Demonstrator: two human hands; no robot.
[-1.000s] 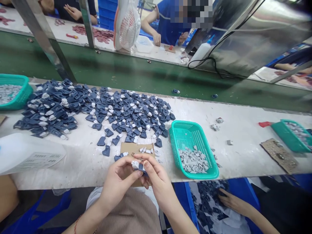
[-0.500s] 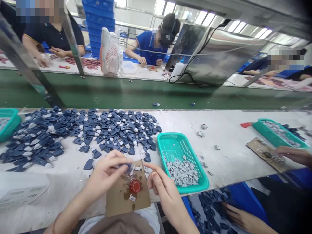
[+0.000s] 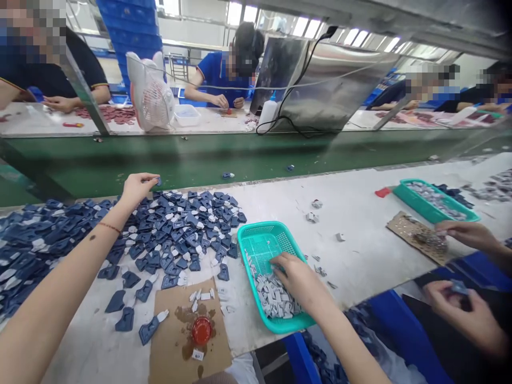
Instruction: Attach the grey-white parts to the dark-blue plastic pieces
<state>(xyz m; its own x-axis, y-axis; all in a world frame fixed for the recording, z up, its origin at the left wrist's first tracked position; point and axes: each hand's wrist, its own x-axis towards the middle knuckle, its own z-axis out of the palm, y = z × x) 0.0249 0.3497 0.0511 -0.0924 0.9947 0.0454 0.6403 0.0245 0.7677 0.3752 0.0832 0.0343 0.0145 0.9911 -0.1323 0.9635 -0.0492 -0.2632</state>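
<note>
Stretched out over the far edge of the dark blue parts pile [image 3: 180, 224], my left hand [image 3: 138, 189] pinches a small blue part [image 3: 159, 181]. My right hand [image 3: 294, 277] is inside the green basket [image 3: 245, 234], its fingertips at the small grey pieces [image 3: 274, 298]; whether it grips one is hidden. A brown cardboard sheet [image 3: 168, 357] lies near my body, with a round red cap [image 3: 201, 330], wet stains, a small white piece [image 3: 197, 354] and several light pieces on it. One blue part with a white tip [image 3: 150, 329] rests at the cardboard's left edge.
On the right, a co-worker's hands are at another cardboard [image 3: 400, 234] beside a second green basket [image 3: 436, 220]. Another person's hands hold a blue part above blue bins [image 3: 400, 325]. A green channel [image 3: 192, 160] separates this table from people working opposite.
My left hand has moved from the cardboard to the pile's far edge. My right hand has moved right into the basket. More blue parts lie near the cardboard, and the view has shifted.
</note>
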